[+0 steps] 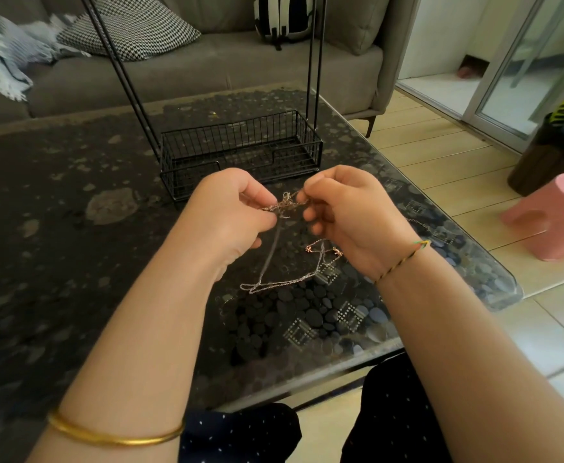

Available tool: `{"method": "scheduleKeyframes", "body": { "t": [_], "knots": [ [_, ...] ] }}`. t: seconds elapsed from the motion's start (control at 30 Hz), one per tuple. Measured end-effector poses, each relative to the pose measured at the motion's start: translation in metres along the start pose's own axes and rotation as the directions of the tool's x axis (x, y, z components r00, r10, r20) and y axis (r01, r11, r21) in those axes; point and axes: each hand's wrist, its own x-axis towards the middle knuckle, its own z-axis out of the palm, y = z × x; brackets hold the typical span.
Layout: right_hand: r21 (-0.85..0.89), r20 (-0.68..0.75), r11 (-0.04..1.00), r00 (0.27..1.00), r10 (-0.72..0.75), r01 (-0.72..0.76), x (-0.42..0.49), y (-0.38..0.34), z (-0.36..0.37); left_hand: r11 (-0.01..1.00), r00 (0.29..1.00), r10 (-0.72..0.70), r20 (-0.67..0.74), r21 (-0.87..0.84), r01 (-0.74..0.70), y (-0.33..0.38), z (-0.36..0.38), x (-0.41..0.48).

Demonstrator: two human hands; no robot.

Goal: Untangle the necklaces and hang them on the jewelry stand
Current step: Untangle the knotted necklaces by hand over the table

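Bangle nearest; left hand and right hand both pinch the knot mid-frame, necklaces tangled, none on stand yet.

One wide-angle head-worn camera is looking forward and down over the dark pebble-patterned glass-topped table, sitting close above the left hand, right hand and tangled gold and silver necklaces at mid-frame. It is facing the black wire jewelry stand and, seemingly softened by lens blur, the grey fabric sofa.
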Motion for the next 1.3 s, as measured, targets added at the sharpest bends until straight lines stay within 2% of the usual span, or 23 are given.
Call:
{"method": "scheduleKeyframes", "body": {
  "t": [0.2, 0.3, 0.4, 0.5, 0.67, 0.8, 0.87, 0.93, 1.03, 1.1, 1.2, 1.3],
  "knots": [
    [0.159, 0.134, 0.979, 0.985, 0.107, -0.128, -0.001, -0.005, 0.003, 0.995, 0.989, 0.082, -0.122, 0.070, -0.074, -0.003, 0.001, 0.002],
    [0.051, 0.197, 0.989, 0.973, 0.124, -0.136, -0.001, -0.002, 0.002, 0.993, 0.978, 0.111, -0.175, 0.059, -0.102, -0.002, -0.001, 0.002],
    [-0.183, 0.217, 0.980, 0.970, 0.111, -0.072, -0.002, 0.001, 0.002, 0.990, 0.967, 0.144, -0.210, 0.034, -0.140, 0.000, -0.001, 0.001],
    [-0.389, 0.151, 0.921, 0.988, 0.031, 0.030, -0.002, 0.003, 0.002, 0.989, 0.967, 0.146, -0.210, 0.019, -0.146, 0.002, 0.001, -0.001],
    [-0.365, -0.039, 0.929, 0.996, -0.085, 0.065, 0.001, 0.004, -0.003, 0.998, 0.985, 0.064, -0.159, 0.034, -0.060, 0.001, -0.002, -0.002],
    [-0.546, -0.160, 0.819, 0.937, -0.311, 0.178, 0.003, 0.005, -0.001, 0.990, 0.998, 0.042, -0.056, 0.140, -0.034, 0.000, 0.003, -0.001],
    [-0.582, -0.164, 0.787, 0.919, -0.359, 0.204, 0.003, 0.005, 0.001, 0.987, 1.000, 0.013, -0.014, 0.163, -0.011, 0.002, 0.005, 0.000],
    [-0.539, -0.127, 0.815, 0.936, -0.330, 0.214, 0.003, 0.003, 0.001, 0.993, 0.999, -0.049, 0.012, 0.110, 0.047, 0.003, 0.007, 0.001],
    [-0.368, -0.040, 0.905, 0.968, -0.246, 0.214, 0.001, 0.001, 0.001, 0.986, 0.987, -0.141, 0.072, -0.077, 0.147, 0.004, 0.008, 0.001],
    [-0.323, -0.006, 0.916, 0.968, -0.252, 0.237, 0.000, 0.001, 0.000, 0.967, 0.975, -0.182, 0.129, -0.156, 0.201, 0.005, 0.008, 0.001],
    [-0.314, 0.016, 0.906, 0.956, -0.294, 0.284, 0.000, 0.001, -0.001, 0.952, 0.965, -0.209, 0.157, -0.194, 0.238, 0.005, 0.008, 0.002],
    [-0.318, 0.026, 0.899, 0.950, -0.310, 0.302, -0.001, 0.000, -0.002, 0.965, 0.978, -0.174, 0.112, -0.178, 0.192, 0.002, 0.006, 0.003]
  ]
}}
